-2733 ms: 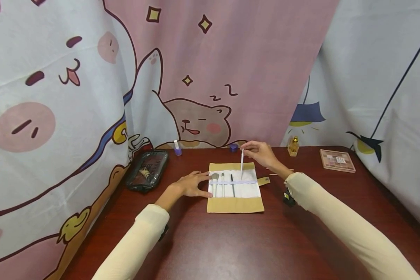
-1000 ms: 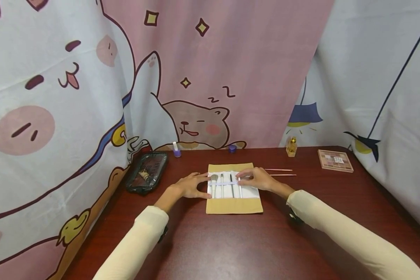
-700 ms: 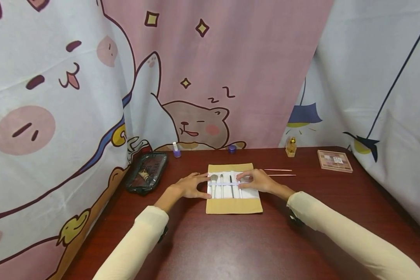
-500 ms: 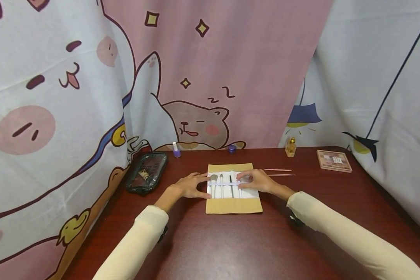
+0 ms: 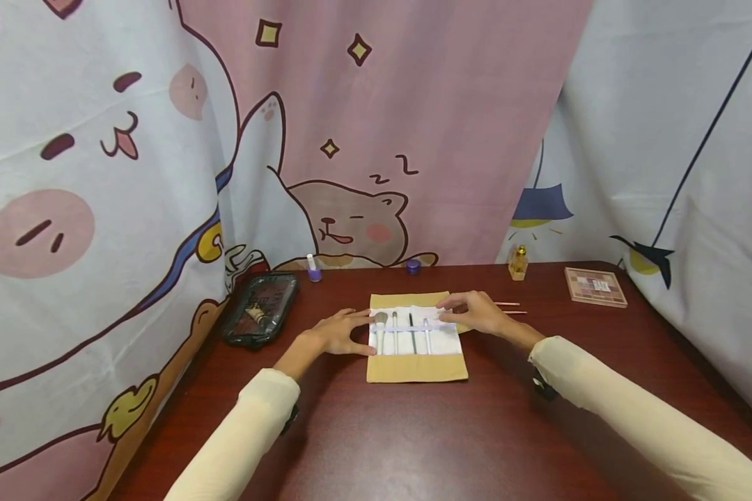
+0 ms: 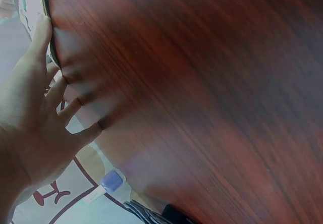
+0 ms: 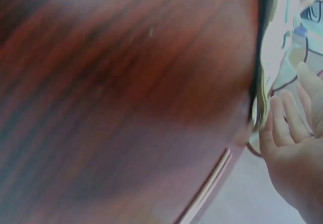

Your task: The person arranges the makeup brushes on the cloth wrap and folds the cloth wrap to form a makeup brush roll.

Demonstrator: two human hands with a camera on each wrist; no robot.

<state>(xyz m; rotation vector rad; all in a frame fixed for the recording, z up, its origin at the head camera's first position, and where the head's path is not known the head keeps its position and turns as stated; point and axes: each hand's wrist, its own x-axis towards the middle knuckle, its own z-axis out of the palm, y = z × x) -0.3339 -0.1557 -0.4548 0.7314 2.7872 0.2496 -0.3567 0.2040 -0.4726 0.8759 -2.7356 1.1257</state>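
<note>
An unfolded tan cloth brush roll (image 5: 417, 369) with a white lining lies on the table. Under its lavender band sit a wide makeup brush (image 5: 380, 335), a smaller brush (image 5: 395, 335), a thin dark-handled one (image 5: 413, 337) and a slim white stick-like tool (image 5: 427, 339). My left hand (image 5: 334, 333) rests at the roll's left edge, thumb and fingertips on it. Over the upper right part of the roll is my right hand (image 5: 478, 313), its fingers loosely bent and nothing visible between them. In the right wrist view, those fingers (image 7: 282, 123) are beside the roll's edge.
Two thin pinkish sticks (image 5: 514, 312) lie right of the roll, partly behind my right hand. A black clear-topped pouch (image 5: 261, 306) is at left. Along the back stand nail polish (image 5: 314, 270), a purple jar (image 5: 413, 266) and a golden bottle (image 5: 518, 264); a palette (image 5: 595, 287) lies far right.
My right hand brought the white tool down into the roll's band, let go of it and has moved away to the upper right. The left hand stays at the roll's edge.
</note>
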